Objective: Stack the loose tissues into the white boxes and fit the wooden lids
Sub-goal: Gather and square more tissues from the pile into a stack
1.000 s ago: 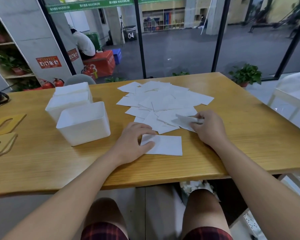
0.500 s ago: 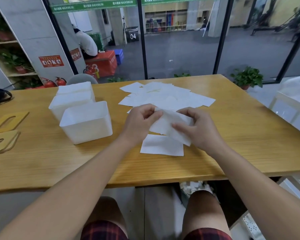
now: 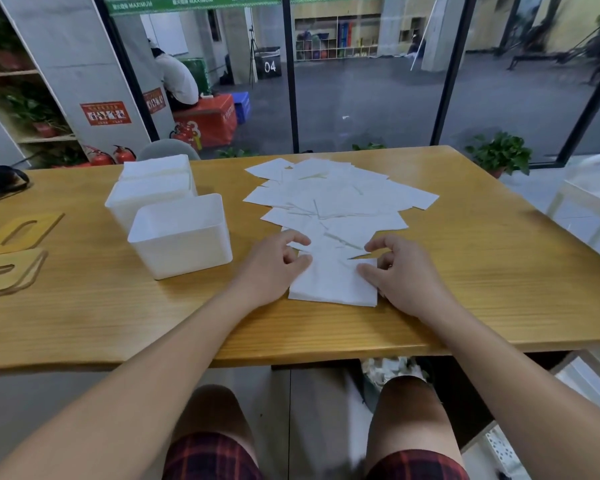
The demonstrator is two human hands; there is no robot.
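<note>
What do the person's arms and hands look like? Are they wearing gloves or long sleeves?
No gloves and no sleeves in view. Both arms are bare from the bottom of the picture up to the left hand and the right hand. No watch, ring or bracelet shows. Lower down you can see dark plaid shorts with red lines.
</note>
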